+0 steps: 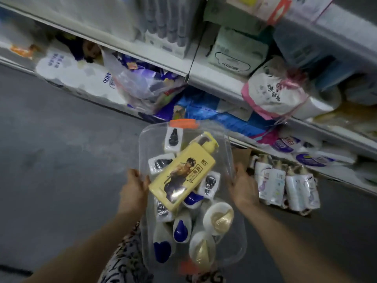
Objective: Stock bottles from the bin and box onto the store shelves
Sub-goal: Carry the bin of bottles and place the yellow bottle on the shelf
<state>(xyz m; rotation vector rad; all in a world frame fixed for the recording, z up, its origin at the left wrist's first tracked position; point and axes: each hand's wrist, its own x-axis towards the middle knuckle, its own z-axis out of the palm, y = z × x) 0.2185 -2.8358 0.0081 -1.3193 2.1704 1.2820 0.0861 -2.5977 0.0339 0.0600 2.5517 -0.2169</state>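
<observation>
A clear plastic bin (pixel 228 152) with orange clips is held above the floor in front of me. My left hand (pixel 133 186) grips its left rim and my right hand (pixel 243 185) grips its right rim. A yellow pump bottle (pixel 181 176) lies on top inside it, over several white bottles with dark or blue caps (pixel 180 229) and two with gold tops (pixel 219 218). A cardboard box (pixel 240 155) on the floor to the right holds several white bottles (pixel 285 182) lying in a row.
Store shelves (pixel 216 82) run diagonally across the top, packed with tissue packs, a pink-tied bag (pixel 275 94) and plastic-wrapped goods. Grey floor (pixel 61 160) spreads to the left. The view is motion-blurred.
</observation>
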